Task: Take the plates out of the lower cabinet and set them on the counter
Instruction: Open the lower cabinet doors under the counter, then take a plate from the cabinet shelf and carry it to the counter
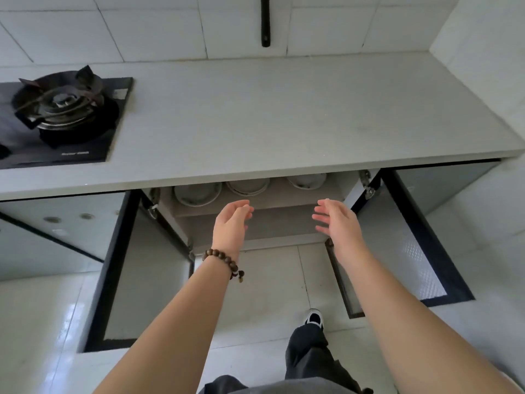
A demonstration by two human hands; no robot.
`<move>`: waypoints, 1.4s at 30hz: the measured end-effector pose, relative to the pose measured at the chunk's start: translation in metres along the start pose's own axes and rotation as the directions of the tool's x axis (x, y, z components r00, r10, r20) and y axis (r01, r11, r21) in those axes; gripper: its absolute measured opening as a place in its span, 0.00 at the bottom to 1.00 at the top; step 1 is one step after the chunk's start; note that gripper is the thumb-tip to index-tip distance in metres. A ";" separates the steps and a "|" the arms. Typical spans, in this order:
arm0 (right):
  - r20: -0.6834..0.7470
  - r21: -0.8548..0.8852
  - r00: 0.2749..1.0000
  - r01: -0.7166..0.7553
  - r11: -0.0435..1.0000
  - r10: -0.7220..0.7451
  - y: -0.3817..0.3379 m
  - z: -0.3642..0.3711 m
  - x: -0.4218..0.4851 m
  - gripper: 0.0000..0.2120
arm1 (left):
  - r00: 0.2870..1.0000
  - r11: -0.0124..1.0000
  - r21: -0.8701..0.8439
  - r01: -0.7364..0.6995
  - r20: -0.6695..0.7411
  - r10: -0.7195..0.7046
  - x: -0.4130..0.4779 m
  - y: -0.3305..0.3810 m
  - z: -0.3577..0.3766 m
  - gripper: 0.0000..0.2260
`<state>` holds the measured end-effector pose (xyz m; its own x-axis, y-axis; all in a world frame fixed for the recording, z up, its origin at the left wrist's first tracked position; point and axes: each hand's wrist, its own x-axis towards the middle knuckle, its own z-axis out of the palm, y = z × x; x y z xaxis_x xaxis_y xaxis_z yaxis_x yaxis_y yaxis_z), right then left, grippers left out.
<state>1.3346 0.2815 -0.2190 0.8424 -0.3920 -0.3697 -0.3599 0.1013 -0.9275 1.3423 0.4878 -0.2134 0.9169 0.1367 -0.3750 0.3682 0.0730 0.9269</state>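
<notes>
Plates (198,192): three pale round stacks, half hidden | left hand (231,223), right hand (336,220): fingers loosely extended, empty

- White square-tiled wall (142,32) runs across twelve o'clock and turns a corner at two.
- Black rod (265,24) hangs on it, dead on twelve.
- Pale grey stone counter (284,115) spans the middle.
- Black glass gas hob (85,143) sits at ten o'clock.
- Black-framed frosted cabinet doors (133,280) stand open at eight and four.
- Glossy white floor tiles (270,285) at six, light glinting at seven.
</notes>
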 end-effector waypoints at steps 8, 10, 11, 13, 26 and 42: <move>0.021 -0.055 0.999 -0.035 0.998 0.036 -0.015 -0.090 0.099 0.08 | 0.998 0.999 0.014 0.049 -0.047 -0.048 0.038 0.000 0.121 0.07; 0.037 -0.067 0.998 -0.052 0.996 0.055 -0.016 -0.101 0.114 0.07 | 0.997 0.998 0.009 0.056 -0.061 -0.055 0.042 -0.001 0.140 0.07; 0.044 -0.069 0.997 -0.062 0.996 0.065 -0.016 -0.105 0.120 0.07 | 0.996 0.998 0.006 0.060 -0.068 -0.060 0.044 -0.002 0.147 0.07; 0.062 -0.070 0.994 -0.082 0.994 0.086 -0.014 -0.108 0.130 0.07 | 0.993 0.997 0.000 0.072 -0.089 -0.071 0.048 -0.004 0.157 0.08; 0.045 -0.019 0.983 -0.177 0.984 0.178 0.014 -0.099 0.173 0.06 | 0.979 0.984 0.034 0.173 -0.113 -0.169 0.092 -0.030 0.167 0.09; -0.014 0.086 0.976 -0.215 0.973 0.217 0.155 -0.072 0.297 0.04 | 0.970 0.966 -0.120 0.229 -0.050 -0.236 0.227 -0.178 0.195 0.07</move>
<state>1.5001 0.1149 -0.4686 0.7384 -0.3738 -0.5613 -0.4966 0.2618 -0.8276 1.5144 0.3129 -0.4604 0.7951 0.1648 -0.5836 0.5470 0.2207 0.8075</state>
